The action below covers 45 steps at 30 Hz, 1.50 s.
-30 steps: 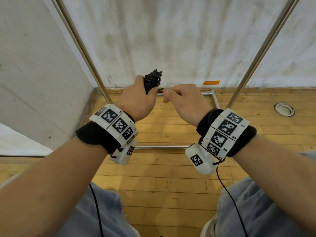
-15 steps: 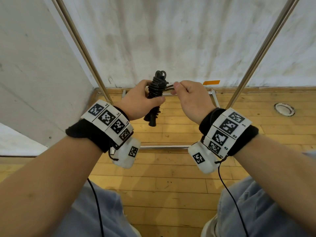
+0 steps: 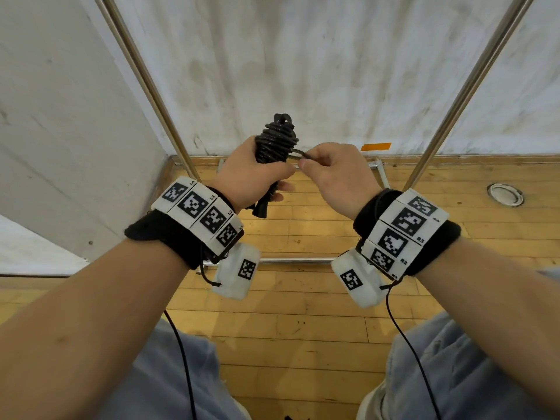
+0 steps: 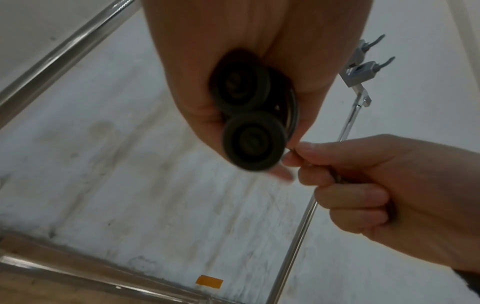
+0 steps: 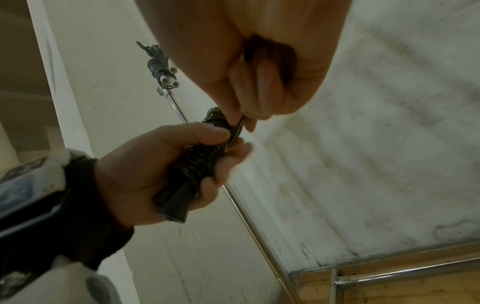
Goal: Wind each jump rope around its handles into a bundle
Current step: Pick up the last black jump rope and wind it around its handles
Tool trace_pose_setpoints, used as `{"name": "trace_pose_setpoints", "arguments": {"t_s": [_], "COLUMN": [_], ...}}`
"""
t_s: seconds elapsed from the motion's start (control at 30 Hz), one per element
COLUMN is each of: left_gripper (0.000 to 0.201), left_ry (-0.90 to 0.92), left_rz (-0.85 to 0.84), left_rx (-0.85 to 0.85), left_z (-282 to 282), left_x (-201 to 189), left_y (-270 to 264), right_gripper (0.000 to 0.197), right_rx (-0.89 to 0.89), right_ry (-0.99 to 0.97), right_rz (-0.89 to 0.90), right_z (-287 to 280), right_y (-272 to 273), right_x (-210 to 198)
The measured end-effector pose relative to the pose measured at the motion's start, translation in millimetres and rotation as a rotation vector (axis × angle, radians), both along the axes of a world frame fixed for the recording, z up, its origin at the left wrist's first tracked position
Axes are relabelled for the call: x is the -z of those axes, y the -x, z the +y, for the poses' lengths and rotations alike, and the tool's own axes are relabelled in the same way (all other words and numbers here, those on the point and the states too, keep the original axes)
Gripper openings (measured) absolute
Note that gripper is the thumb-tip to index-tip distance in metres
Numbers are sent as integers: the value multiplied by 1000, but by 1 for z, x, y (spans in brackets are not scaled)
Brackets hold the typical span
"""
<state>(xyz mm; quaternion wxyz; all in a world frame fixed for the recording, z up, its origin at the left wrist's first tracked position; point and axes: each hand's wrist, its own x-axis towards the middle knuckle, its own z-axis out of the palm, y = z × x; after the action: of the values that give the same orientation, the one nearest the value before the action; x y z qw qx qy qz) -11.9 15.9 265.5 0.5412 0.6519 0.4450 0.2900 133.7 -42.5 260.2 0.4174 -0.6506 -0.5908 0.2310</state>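
Observation:
A black jump rope (image 3: 274, 145) is wound in tight coils around its two handles, forming a bundle held upright in front of me. My left hand (image 3: 257, 177) grips the bundle around its middle; the round handle ends (image 4: 253, 142) stick out below the fist. My right hand (image 3: 331, 172) pinches the short loose end of the rope (image 3: 298, 153) where it leaves the coils on the right side. In the right wrist view the coils (image 5: 200, 162) and the pinched rope end (image 5: 239, 127) show between both hands.
A metal rack frame surrounds me: slanted poles at left (image 3: 142, 77) and right (image 3: 463, 86), with rails low on the wooden floor (image 3: 303, 298). Another wound rope with white handle ends (image 5: 162, 70) hangs high on the rack. A white wall stands behind.
The bundle has turned upright and risen a little in my left hand. My right hand has shifted from beside it to pinching the rope end close against the coils.

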Motion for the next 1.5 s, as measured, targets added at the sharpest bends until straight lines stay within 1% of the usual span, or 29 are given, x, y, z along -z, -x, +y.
{"name": "trace_pose_setpoints", "arguments": {"t_s": [0.07, 0.17, 0.23, 0.27, 0.33, 0.4, 0.43, 0.5, 0.57, 0.67, 0.7, 0.77, 0.8, 0.97, 1.07, 1.13, 1.23, 1.3, 1.37, 1.43, 1.5], "left_gripper": [36, 36, 37, 36, 29, 30, 30, 28, 29, 38, 37, 29, 27, 37, 40, 43, 46, 49, 46, 39, 33], "left_ry": [-61, -162, -198, -187, -77, 29, 39, -4, -48, -64, -73, -87, -93, -130, -58, -21, -83, -75, -33, 54, 153], "left_rz": [49, 100, 142, 143, 75, 12, 7, 23, 23, -10, -10, -15, -15, 39, 15, 6, 38, 20, -22, -94, -181], "left_rx": [-17, -70, -60, -40, 4, 36, 54, 102, 128, 126, 131, 134, 126, 96, 104, 103, 69, 40, 43, 44, 35], "left_z": [1, -1, -4, -5, -6, -6, -7, -9, -10, -11, -12, -13, -12, -11, -12, -10, -8, -9, -10, -10, -11], "left_x": [-1, 0, 1, 1, -2, -6, -7, -9, -11, -13, -13, -14, -15, -15, -14, -17, -19, -19, -20, -21, -22], "left_y": [1, -3, -7, -9, -11, -10, -9, -5, -1, 1, 1, 1, 1, 1, -1, 0, 0, -1, -3, -3, -4], "right_gripper": [26, 38, 39, 38, 35, 37, 38, 36, 31, 35, 37, 39, 37, 22, 13, 15, 21, 22, 20, 17, 17], "right_rx": [2, -19, -33, -39, -50, -63, -69, -68, -66, -92, -100, -108, -109, -97, -110, -115, -110, -99, -77, -48, -10], "right_ry": [50, 85, 90, 97, 102, 109, 113, 124, 130, 117, 115, 105, 98, 114, 86, 59, 12, -20, -37, -43, -72], "right_rz": [-33, -196, -242, -216, -142, -108, -99, -65, 7, 111, 131, 144, 155, 239, 251, 267, 314, 312, 286, 221, 110], "right_z": [0, -1, 0, 0, 1, 1, 1, 1, 1, 1, 1, -1, -1, 1, 1, 0, -1, -2, -2, -2, -2], "right_y": [-4, -3, -1, -1, -2, -3, -3, -3, -4, -3, -2, -1, -1, -3, -4, -3, -1, 0, -1, -2, -3], "right_x": [0, 0, 1, 1, 1, 1, 0, -1, -2, -5, -5, -6, -6, -7, -8, -7, -9, -10, -11, -9, -6]}}
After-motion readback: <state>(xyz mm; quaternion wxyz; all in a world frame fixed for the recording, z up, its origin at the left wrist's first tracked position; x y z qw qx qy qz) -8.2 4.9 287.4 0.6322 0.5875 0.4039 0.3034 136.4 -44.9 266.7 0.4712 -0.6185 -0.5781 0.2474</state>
